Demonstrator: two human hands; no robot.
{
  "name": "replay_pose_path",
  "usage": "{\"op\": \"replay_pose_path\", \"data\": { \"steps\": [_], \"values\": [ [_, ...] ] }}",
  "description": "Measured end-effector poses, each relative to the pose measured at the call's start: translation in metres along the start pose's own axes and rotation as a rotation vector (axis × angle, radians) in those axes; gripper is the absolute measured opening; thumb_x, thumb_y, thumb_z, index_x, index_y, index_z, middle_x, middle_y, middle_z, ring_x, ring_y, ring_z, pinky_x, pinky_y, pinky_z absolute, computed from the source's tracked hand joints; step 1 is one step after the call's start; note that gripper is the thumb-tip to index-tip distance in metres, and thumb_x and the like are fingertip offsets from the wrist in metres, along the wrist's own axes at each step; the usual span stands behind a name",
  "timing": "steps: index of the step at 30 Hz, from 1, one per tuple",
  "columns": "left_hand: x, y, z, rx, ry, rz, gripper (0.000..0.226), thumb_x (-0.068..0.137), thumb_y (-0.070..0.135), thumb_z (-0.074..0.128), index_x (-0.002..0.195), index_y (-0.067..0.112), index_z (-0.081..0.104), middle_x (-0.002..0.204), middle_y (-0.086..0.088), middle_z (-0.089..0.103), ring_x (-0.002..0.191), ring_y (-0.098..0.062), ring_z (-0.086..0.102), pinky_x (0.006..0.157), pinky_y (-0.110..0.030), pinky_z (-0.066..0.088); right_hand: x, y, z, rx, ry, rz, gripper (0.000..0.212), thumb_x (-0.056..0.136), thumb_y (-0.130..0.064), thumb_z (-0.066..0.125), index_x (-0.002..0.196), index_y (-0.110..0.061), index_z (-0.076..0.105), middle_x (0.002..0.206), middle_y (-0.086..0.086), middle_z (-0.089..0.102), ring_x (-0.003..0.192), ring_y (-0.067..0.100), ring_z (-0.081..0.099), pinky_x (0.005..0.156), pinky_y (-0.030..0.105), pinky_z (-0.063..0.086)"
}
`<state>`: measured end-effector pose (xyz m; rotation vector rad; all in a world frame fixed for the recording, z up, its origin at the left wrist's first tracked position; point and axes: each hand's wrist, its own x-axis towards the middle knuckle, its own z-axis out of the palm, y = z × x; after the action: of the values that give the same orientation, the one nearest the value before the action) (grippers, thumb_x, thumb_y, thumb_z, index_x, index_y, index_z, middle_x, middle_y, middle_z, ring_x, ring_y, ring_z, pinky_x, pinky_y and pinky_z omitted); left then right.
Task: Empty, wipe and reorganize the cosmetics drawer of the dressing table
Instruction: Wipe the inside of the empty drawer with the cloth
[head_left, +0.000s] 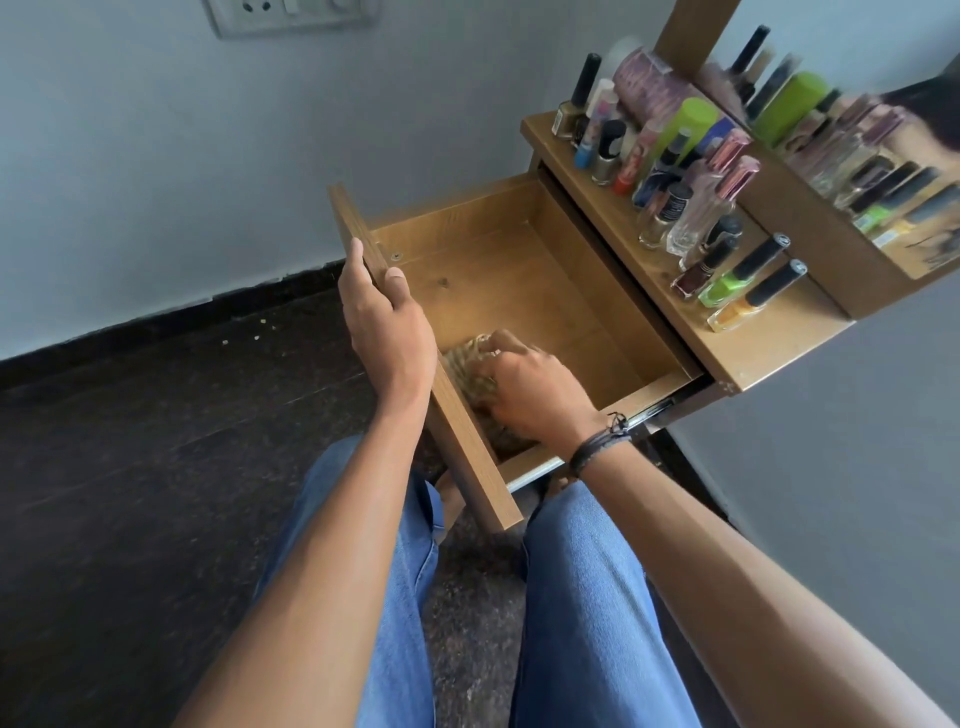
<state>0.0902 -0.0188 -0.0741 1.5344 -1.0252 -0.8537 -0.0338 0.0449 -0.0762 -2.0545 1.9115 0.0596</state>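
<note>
Gripping drawer (460, 421) front edge: left hand (387, 322); right hand (535, 395) fingers (501, 340) curled round cloth (465, 366) inside.

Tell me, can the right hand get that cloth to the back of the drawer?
Probably yes: the right hand grips the cloth near the front of the drawer, which stands pulled out, its bare floor open from above.

Your blue denim jeans (587, 597) on both legs, your forearms (332, 545) bare as far as they show, thin dark cord bracelets (597, 448) with a small knot round your right wrist, your bare toes (451, 493) between the legs
</note>
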Motion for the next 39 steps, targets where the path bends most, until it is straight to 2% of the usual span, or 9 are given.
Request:
{"op": "replay_pose_path", "data": {
  "steps": [5,9,14,18,21,24,28,32,39],
  "values": [
    [0.002,0.0,-0.001,0.022,0.002,0.001,0.048,0.107,0.02,0.042,0.154,0.018,0.036,0.159,0.002,0.037,0.144,-0.013,0.036,0.097,-0.002,0.025,0.003,0.036,-0.03,-0.028,-0.054,0.12,0.029,0.097,-0.016,0.059,0.124,-0.017,0.069,0.143,0.002,0.051,0.106,0.022,0.067,0.094,0.034,0.057],
    [0.002,0.0,0.0,0.02,0.0,0.002,0.048,0.107,0.02,0.041,0.154,0.018,0.036,0.159,0.002,0.037,0.145,-0.013,0.035,0.102,-0.009,0.027,-0.008,0.067,-0.054,-0.036,-0.071,0.339,0.041,0.1,-0.049,0.054,0.113,-0.012,0.069,0.113,0.003,0.062,0.082,0.018,0.06,0.077,0.029,0.051],
    [0.003,-0.002,0.0,0.003,-0.001,0.006,0.048,0.106,0.018,0.042,0.154,0.016,0.037,0.159,0.0,0.038,0.144,-0.014,0.036,0.086,0.012,0.022,-0.02,0.044,-0.049,-0.103,-0.057,0.395,0.019,0.1,-0.02,0.056,0.105,-0.004,0.064,0.114,0.012,0.058,0.092,0.034,0.063,0.073,0.033,0.046],
    [0.004,-0.004,0.001,0.0,0.007,0.009,0.048,0.106,0.018,0.042,0.154,0.016,0.037,0.159,0.002,0.038,0.144,-0.013,0.035,0.095,0.003,0.024,-0.017,0.004,-0.033,-0.058,-0.104,0.311,0.028,0.093,-0.006,0.06,0.121,-0.006,0.063,0.132,0.015,0.049,0.104,0.04,0.067,0.087,0.041,0.058],
    [0.004,-0.003,0.001,-0.002,0.005,0.004,0.048,0.106,0.019,0.042,0.154,0.016,0.037,0.158,0.002,0.038,0.144,-0.012,0.036,0.092,0.006,0.025,-0.021,-0.026,-0.019,-0.037,-0.109,0.199,0.028,0.096,-0.001,0.051,0.123,-0.004,0.06,0.133,0.014,0.043,0.094,0.035,0.068,0.081,0.04,0.061],
    [0.002,-0.002,0.0,-0.007,-0.001,0.009,0.048,0.107,0.018,0.042,0.154,0.016,0.036,0.159,0.0,0.037,0.144,-0.014,0.036,0.086,0.012,0.023,-0.023,-0.025,-0.011,-0.015,-0.102,0.183,0.024,0.097,-0.002,0.054,0.119,-0.006,0.062,0.13,0.011,0.043,0.088,0.031,0.067,0.076,0.038,0.062],
    [0.002,-0.003,-0.001,-0.002,-0.002,0.021,0.048,0.107,0.018,0.041,0.154,0.014,0.036,0.158,-0.001,0.038,0.144,-0.013,0.036,0.088,0.011,0.021,-0.017,0.013,-0.026,0.015,-0.11,0.249,0.035,0.092,-0.014,0.068,0.127,-0.018,0.067,0.134,0.011,0.058,0.097,0.029,0.071,0.084,0.032,0.06],
    [0.002,-0.003,-0.001,-0.013,0.003,0.028,0.048,0.107,0.018,0.041,0.154,0.014,0.036,0.158,0.0,0.038,0.143,-0.012,0.037,0.087,0.01,0.025,-0.01,0.061,-0.05,-0.074,-0.093,0.396,0.025,0.096,-0.026,0.064,0.117,-0.014,0.068,0.114,0.011,0.067,0.088,0.028,0.065,0.071,0.03,0.048],
    [0.005,-0.005,0.002,-0.027,0.022,0.038,0.048,0.106,0.017,0.043,0.154,0.013,0.036,0.155,0.004,0.041,0.139,-0.004,0.038,0.094,0.006,0.024,-0.008,0.07,-0.046,-0.209,-0.201,0.367,0.043,0.095,-0.033,0.067,0.132,-0.017,0.054,0.12,0.02,0.064,0.109,0.04,0.065,0.08,0.036,0.048]
  ]
}}
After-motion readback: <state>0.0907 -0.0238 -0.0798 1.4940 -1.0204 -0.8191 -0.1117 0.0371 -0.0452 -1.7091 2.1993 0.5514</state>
